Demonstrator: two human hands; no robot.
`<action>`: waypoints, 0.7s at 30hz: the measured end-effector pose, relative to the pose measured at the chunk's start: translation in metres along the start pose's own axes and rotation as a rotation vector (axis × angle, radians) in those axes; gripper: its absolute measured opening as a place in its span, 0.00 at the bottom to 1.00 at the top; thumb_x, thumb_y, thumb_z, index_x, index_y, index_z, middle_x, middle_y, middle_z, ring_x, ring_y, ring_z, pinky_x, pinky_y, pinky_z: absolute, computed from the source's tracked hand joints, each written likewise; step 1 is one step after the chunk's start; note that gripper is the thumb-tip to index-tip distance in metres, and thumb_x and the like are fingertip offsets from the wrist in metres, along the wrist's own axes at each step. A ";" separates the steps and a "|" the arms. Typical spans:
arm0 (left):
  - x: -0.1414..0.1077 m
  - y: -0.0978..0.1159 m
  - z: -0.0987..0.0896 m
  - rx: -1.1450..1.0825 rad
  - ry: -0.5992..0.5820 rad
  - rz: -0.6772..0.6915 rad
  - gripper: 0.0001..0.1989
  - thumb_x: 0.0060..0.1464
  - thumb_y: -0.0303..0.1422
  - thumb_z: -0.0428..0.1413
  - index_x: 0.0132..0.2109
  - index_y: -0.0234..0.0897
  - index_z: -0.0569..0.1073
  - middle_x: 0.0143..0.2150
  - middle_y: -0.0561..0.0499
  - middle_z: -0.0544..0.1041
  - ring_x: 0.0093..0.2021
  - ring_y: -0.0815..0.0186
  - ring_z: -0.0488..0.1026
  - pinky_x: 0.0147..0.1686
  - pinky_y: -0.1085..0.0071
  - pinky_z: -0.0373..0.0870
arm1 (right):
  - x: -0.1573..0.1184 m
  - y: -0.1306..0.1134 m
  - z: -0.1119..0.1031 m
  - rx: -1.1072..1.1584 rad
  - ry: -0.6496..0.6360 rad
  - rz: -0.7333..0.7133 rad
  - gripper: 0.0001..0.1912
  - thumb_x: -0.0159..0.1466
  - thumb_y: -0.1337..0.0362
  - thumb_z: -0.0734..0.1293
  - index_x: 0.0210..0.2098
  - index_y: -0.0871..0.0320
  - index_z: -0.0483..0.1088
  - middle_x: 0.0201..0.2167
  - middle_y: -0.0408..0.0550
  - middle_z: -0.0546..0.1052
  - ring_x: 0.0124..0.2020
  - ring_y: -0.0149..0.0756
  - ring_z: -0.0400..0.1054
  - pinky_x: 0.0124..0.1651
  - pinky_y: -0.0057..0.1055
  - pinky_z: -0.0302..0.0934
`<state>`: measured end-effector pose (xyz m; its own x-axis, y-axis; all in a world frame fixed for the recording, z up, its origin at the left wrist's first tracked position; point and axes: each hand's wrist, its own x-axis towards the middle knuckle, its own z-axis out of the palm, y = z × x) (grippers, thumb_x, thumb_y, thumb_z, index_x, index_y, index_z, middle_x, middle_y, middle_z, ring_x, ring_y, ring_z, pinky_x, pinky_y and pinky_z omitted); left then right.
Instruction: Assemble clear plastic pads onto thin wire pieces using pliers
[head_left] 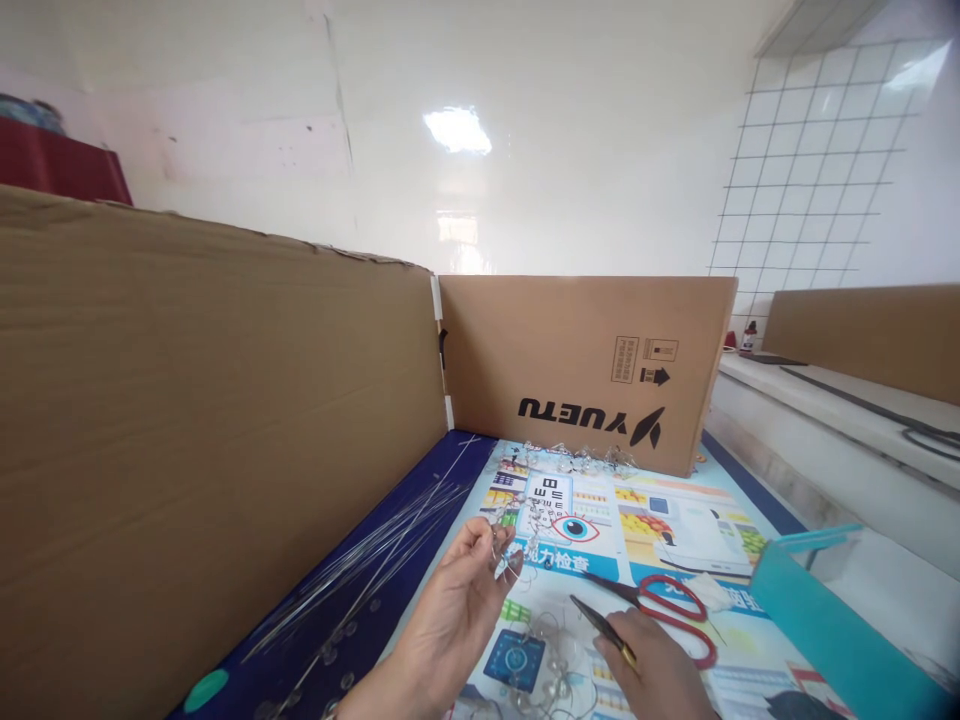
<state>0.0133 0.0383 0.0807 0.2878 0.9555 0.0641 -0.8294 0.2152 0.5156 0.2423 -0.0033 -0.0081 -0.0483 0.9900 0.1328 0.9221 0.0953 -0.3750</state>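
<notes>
Wire (505, 564) is left of the scissors (639, 596), pinched in your left hand (454, 605) between thumb and fingertips, no real gap, likely to leave its loop free. Your right hand (656, 665), just below the scissors, is wrapped round the pliers (606, 632), nose forward, presumably for reach; can't tell if the nose is parted. Beads (551, 665) lie left of the scissors, probably to suit your 2 hands.

Right hand (652, 660) hides the back end of the pointed tool (598, 622), teal box (832, 620) gets chopped off bottom right, and the carton's (517, 340) small print (626, 359) is too tiny to read.
</notes>
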 end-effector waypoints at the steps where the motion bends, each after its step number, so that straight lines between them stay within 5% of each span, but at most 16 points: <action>1: 0.000 0.000 0.000 0.004 0.004 0.003 0.07 0.50 0.25 0.59 0.30 0.36 0.67 0.35 0.53 0.69 0.39 0.68 0.68 0.43 0.68 0.64 | 0.000 0.000 0.000 -0.002 -0.008 0.004 0.17 0.63 0.52 0.52 0.34 0.53 0.68 0.34 0.47 0.71 0.38 0.39 0.66 0.37 0.30 0.58; 21: 0.008 -0.001 -0.011 0.090 0.014 0.016 0.06 0.51 0.27 0.58 0.30 0.36 0.67 0.35 0.53 0.69 0.40 0.68 0.67 0.44 0.69 0.63 | -0.001 -0.005 -0.004 0.020 -0.013 0.022 0.17 0.64 0.53 0.52 0.35 0.54 0.68 0.35 0.48 0.71 0.39 0.40 0.66 0.37 0.31 0.57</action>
<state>0.0109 0.0477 0.0710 0.2676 0.9616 0.0608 -0.7871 0.1818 0.5894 0.2395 -0.0052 -0.0027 -0.0334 0.9930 0.1130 0.9153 0.0758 -0.3956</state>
